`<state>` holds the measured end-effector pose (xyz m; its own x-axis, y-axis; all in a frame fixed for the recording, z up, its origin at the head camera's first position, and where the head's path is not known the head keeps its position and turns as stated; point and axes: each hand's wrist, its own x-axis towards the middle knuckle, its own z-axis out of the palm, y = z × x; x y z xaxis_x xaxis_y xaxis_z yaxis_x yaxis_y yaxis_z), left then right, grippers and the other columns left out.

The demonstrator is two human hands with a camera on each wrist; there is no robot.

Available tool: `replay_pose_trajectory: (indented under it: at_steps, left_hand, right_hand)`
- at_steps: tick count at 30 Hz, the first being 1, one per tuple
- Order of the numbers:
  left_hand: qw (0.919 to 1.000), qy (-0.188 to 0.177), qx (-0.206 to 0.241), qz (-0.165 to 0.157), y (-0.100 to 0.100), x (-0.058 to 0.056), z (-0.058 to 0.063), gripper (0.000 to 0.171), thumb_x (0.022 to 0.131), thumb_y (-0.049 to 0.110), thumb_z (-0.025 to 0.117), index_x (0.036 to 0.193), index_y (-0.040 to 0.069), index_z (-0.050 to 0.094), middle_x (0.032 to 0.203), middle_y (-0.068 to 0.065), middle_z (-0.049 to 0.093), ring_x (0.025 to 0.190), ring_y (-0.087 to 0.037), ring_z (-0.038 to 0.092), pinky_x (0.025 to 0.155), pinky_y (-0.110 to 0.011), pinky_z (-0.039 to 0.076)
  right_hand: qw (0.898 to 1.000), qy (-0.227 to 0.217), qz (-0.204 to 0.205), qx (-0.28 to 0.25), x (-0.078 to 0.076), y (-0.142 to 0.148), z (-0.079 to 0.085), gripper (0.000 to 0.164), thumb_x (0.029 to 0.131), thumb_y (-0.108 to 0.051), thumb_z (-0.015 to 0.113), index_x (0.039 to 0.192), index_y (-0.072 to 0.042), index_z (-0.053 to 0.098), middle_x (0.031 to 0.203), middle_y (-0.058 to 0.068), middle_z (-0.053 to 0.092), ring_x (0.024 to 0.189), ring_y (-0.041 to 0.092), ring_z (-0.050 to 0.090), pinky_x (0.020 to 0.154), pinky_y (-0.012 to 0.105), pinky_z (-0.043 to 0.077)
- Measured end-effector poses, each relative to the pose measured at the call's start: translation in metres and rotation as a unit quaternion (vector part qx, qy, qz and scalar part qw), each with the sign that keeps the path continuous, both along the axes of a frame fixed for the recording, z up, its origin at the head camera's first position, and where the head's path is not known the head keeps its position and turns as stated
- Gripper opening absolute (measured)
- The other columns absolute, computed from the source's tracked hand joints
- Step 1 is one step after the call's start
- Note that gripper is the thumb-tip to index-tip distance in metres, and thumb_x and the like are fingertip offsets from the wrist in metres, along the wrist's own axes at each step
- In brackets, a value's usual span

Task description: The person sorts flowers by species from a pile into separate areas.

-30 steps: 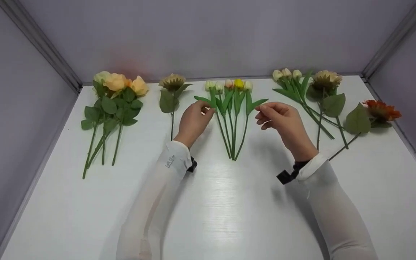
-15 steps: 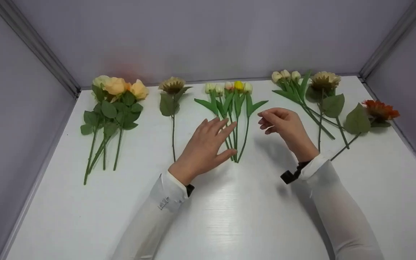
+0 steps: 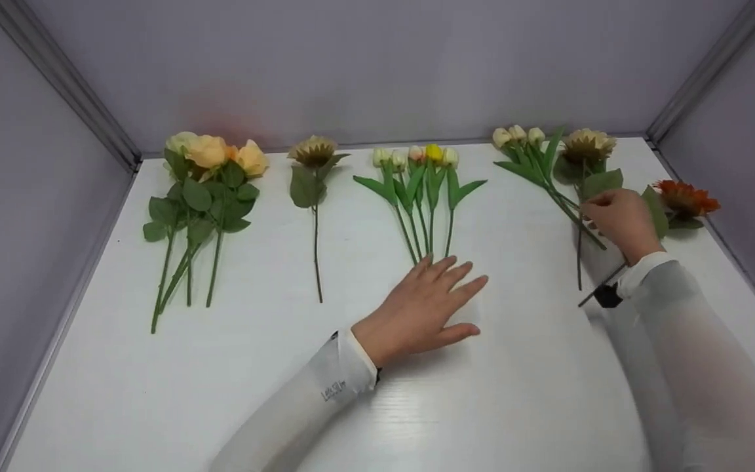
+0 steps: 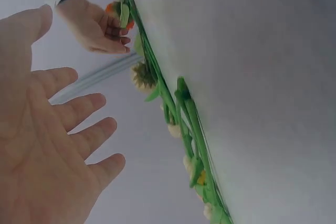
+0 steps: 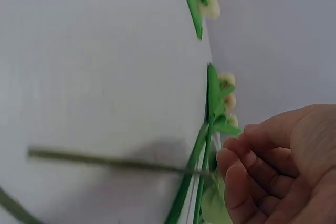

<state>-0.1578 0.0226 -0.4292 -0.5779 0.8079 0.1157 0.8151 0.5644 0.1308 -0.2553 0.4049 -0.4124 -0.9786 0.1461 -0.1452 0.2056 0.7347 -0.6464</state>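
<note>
My left hand [image 3: 423,308] hovers with fingers spread over the lower stems of several tulips [image 3: 434,155], hiding the stem ends. In the left wrist view that palm [image 4: 42,145] faces the camera with nothing in it. At the right, my right hand [image 3: 626,221] is over crossed stems, fingers loosely bent. Close by lie white tulips [image 3: 517,134], a beige sunflower-like flower [image 3: 588,145] and an orange flower [image 3: 684,198], its leaf partly covered by the hand. The right wrist view shows the fingertips [image 5: 247,135] in front of a green leaf [image 5: 215,203], holding nothing visible.
A bunch of peach and cream roses [image 3: 208,153] lies at the left of the white table [image 3: 154,393]. Beside it is a single beige flower [image 3: 312,154] on a long stem. Grey panels [image 3: 384,72] enclose the back and both sides.
My left hand has left the tulip leaves, moved down toward the stem ends and spread its fingers. My right hand has moved from beside the middle tulips to the flowers at the right.
</note>
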Motion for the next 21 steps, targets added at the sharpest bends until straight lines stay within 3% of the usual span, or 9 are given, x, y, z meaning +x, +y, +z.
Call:
replay_pose_trajectory:
  at_steps: [4,13,21]
  left_hand:
    - [0.9993,0.013,-0.02,-0.029,0.01,0.012,-0.001,0.074,0.104,0.065,0.039,0.164,0.024,0.028,0.165,-0.006,0.031,0.154,-0.027,0.023,0.124,-0.049,0.013]
    - [0.9983,0.032,-0.023,-0.044,0.014,0.015,-0.003,0.071,0.104,0.064,0.039,0.163,0.024,0.031,0.164,-0.006,0.034,0.152,-0.026,0.026,0.124,-0.048,0.016]
    - [0.9981,0.029,-0.02,-0.051,0.014,0.013,-0.005,0.071,0.104,0.064,0.039,0.162,0.022,0.033,0.163,-0.007,0.035,0.152,-0.027,0.027,0.124,-0.048,0.017]
  right_hand:
    - [0.998,-0.009,-0.001,0.055,-0.004,0.013,0.001,0.041,0.101,-0.029,0.063,0.11,0.009,0.07,0.095,0.02,0.073,0.081,0.031,0.069,0.058,0.033,0.051]
    - [0.999,-0.027,-0.024,0.034,-0.016,0.013,-0.005,0.029,0.094,-0.021,0.067,0.079,0.004,0.069,0.064,0.007,0.067,0.057,0.019,0.056,0.055,0.035,0.045]
    - [0.998,-0.03,-0.035,0.035,-0.018,0.017,-0.012,0.025,0.093,-0.019,0.072,0.084,0.005,0.072,0.064,0.003,0.066,0.06,0.017,0.058,0.057,0.034,0.047]
